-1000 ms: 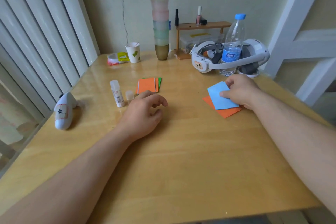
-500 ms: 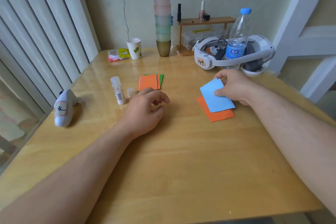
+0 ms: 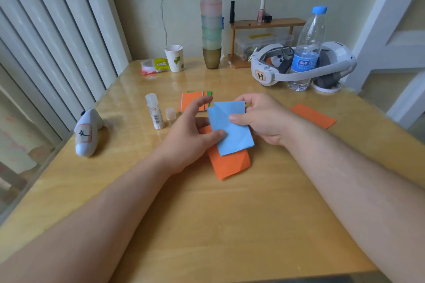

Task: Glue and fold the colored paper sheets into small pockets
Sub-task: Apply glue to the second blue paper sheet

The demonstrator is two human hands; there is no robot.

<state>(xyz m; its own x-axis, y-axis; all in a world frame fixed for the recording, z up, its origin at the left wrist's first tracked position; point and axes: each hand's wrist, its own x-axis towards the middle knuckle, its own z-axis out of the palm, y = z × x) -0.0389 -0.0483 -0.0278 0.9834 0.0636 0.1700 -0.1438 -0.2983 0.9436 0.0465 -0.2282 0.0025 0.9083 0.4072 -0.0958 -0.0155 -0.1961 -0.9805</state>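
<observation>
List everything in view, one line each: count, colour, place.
blue sheet: 1, blue, table centre, held by both hands
orange sheet: 1, orange, under the blue sheet
spare sheet: 1, orange, flat, right of the hands
paper stack: 1 pile, orange over green, behind the left hand
glue stick: 1, white, upright, uncapped, left of centre
cap: 1, clear, beside the glue stick
controller: 1, white, table's left edge
paper cup: 1, white, leaf print, rear
packet: 1, yellow and red, left of the paper cup
cup tower: 1, pastel, rear centre
shelf: 1, wooden, rear
bottle: 1, clear, blue cap, rear right
headset: 1, white, around the bottle
table: 1, wood
left hand: pinches the blue sheet
right hand: pinches the blue sheet
</observation>
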